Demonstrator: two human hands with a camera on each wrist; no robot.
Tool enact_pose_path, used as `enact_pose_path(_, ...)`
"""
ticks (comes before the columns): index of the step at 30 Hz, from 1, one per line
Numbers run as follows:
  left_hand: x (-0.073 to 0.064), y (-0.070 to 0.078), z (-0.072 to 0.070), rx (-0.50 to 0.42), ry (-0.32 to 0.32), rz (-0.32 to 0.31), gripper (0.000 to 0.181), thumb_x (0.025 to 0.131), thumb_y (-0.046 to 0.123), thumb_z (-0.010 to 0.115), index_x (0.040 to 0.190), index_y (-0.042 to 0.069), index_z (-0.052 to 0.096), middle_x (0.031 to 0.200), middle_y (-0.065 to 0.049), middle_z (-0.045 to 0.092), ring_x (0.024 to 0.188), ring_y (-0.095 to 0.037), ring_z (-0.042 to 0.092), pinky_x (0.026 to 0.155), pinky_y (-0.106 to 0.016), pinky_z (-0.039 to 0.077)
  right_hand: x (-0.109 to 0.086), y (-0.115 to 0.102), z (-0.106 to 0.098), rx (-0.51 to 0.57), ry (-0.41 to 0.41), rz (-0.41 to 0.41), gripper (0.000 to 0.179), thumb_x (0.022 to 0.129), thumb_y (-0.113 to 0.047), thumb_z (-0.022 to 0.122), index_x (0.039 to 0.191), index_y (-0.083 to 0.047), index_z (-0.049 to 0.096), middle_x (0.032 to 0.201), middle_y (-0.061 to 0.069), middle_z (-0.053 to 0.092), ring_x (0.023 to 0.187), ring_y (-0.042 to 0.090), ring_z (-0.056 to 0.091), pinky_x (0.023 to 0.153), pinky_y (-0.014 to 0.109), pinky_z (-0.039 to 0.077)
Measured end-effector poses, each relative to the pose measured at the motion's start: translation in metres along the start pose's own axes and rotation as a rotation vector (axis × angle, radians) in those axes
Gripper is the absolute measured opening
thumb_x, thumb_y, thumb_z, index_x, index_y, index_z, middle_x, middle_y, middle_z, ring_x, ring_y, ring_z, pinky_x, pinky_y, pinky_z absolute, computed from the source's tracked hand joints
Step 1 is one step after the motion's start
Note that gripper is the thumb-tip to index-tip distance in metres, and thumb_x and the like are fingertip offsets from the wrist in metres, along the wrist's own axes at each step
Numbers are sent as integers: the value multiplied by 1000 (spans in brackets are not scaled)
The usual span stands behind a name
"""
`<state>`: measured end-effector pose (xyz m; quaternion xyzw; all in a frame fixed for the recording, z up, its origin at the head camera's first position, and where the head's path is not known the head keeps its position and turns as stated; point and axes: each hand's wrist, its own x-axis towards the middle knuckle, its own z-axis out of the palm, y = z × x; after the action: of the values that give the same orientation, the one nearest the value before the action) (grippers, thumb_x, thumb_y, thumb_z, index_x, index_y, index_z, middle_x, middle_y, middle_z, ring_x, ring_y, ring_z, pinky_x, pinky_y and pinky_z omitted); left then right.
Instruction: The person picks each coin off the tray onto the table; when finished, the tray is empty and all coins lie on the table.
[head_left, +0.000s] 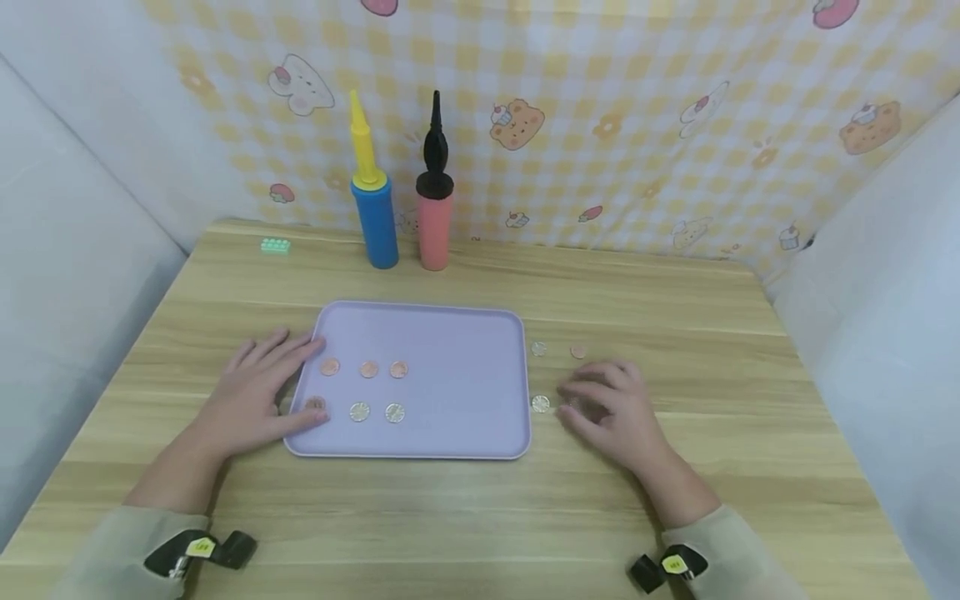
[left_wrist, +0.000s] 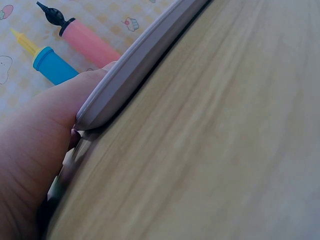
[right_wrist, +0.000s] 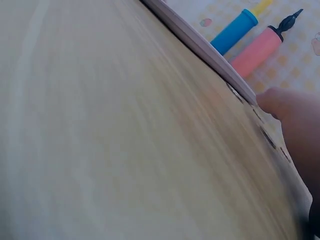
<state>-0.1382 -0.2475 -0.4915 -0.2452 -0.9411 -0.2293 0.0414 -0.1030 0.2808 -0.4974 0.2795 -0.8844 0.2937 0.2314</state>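
A lilac tray point(head_left: 465, 383) lies on the table with two short rows of coins on its left part. Copper coins such as one coin point(head_left: 369, 369) make up the upper row; silver-coloured coins point(head_left: 360, 412) lie below. My left hand point(head_left: 251, 396) rests over the tray's left edge with fingers stretched, its thumb by a copper coin point(head_left: 315, 402). To the right of the tray my right hand point(head_left: 611, 412) hovers low, fingers loosely bent, beside a silver coin point(head_left: 541, 404). Another silver coin point(head_left: 538, 348) and a copper coin point(head_left: 577, 352) lie above it. Its fingertips partly hide what lies beneath.
Behind the tray stand a blue pump with a yellow nozzle point(head_left: 378, 221) and a pink pump with a black nozzle point(head_left: 435, 225). A small green toy brick point(head_left: 275, 245) sits at the back left. A checked cloth point(head_left: 570, 167) hangs behind the wooden table point(head_left: 420, 525).
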Motion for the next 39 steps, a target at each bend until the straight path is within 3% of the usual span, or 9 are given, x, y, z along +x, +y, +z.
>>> enact_pose_path(6,3,0,2,-12,3,7,99,81,57,85,163,17,45,167,-17,43,155,-52,26,122,-76,6,13,-11,8,-6,15,-166,35,89,-45,78,105,-15,84,114,9,75,111,39,62,102,58,42)
enact_pose_path(12,2,1,4,-23,4,0,100,80,58,85,163,18,46,166,-17,43,155,-52,26,122,-76,5,18,-17,14,-9,19,-192,37,92,-47,75,102,-13,84,111,8,75,110,40,63,109,68,39)
enact_pose_path(16,2,1,2,-18,1,3,103,78,59,87,162,18,47,166,-17,44,155,-52,26,121,-77,5,19,-21,18,-6,37,-207,36,91,-47,73,101,-14,83,110,7,75,110,36,63,108,68,40)
enact_pose_path(23,0,-2,1,-12,-1,-5,105,75,59,89,161,17,48,166,-18,44,155,-51,26,122,-75,4,31,-48,41,-17,18,-244,37,94,-48,68,102,-15,83,110,6,75,109,32,63,97,58,47)
enact_pose_path(30,-2,0,0,-15,0,0,104,76,60,89,161,17,48,165,-18,44,155,-52,26,122,-76,5,51,-81,68,-70,43,-308,24,91,-36,71,98,-17,83,105,2,75,105,28,65,90,48,52)
enact_pose_path(35,-1,1,-1,-13,-2,-1,103,76,60,88,161,17,48,165,-18,44,155,-52,27,122,-76,5,67,-99,82,-133,57,-378,14,87,-26,74,94,-17,82,100,2,75,102,27,68,91,43,54)
enact_pose_path(39,0,3,-2,-9,-6,-2,103,77,60,88,161,17,49,165,-18,45,154,-52,27,122,-76,5,78,-113,90,-197,45,-430,13,91,-22,70,92,-17,82,97,0,76,101,25,70,92,40,56)
